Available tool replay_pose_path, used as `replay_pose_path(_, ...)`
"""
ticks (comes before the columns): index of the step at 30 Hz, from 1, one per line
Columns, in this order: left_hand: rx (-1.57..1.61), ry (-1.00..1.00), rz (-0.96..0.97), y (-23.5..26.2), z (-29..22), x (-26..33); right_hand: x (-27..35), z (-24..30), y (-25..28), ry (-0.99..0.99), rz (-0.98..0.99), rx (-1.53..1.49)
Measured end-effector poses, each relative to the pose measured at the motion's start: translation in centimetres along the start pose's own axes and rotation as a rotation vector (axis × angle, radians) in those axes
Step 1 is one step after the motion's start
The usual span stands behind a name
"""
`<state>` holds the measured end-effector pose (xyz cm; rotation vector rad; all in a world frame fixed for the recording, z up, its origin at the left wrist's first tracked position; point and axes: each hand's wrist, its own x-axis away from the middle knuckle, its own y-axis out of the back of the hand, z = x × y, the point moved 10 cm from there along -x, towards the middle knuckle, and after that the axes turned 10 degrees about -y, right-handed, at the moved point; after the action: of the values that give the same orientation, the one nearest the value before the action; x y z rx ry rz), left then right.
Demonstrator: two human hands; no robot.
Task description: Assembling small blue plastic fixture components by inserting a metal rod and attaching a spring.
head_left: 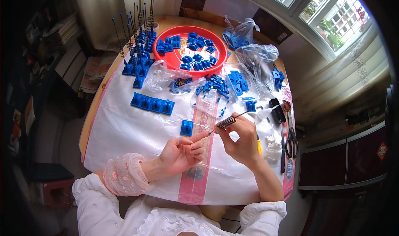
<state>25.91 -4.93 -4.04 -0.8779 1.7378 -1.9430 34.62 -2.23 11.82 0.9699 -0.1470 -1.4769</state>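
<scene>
My right hand (241, 138) pinches a black wire with a coiled spring (227, 122) along it. The wire's lower left end carries a small blue tip (210, 133). My left hand (183, 153) has its index finger stretched out to that tip, the other fingers loosely bent. Near the wire's upper right end is a blue clip-like piece (250, 106); whether the two are joined I cannot tell. A single blue piece with a curved top (187, 127) lies just beyond my left hand. Farther left, several similar blue pieces (152, 103) stand in a row.
A red round tray (159, 56) holds several blue pieces. At far left, upright springs with blue tips (132, 32) rise from blue bases. A clear box (254, 86), small blue parts (216, 85) and plastic bags (259, 53) lie beyond my hands. Scissors (292, 142) lie at right.
</scene>
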Motion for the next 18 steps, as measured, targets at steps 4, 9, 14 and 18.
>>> replay_pose_path(4, -0.026, -0.005, 0.01, 0.61, 0.16, -0.28, 0.32, -0.54, -0.33, -0.014, 0.008, -0.008)
replay_pose_path(9, -0.077, -0.021, -0.001, 0.97, -0.22, -0.14, 0.21, -0.46, -0.38, -0.019, -0.012, -0.031)
replay_pose_path(14, -0.086, -0.021, 0.027, 0.75, -0.4, -0.28, 0.22, 0.37, 0.07, 0.004, -0.015, 0.001)
replay_pose_path(18, -0.061, -0.017, 0.039, 0.75, -0.18, -0.46, 0.27, 0.16, 0.3, -0.015, -0.015, -0.004)
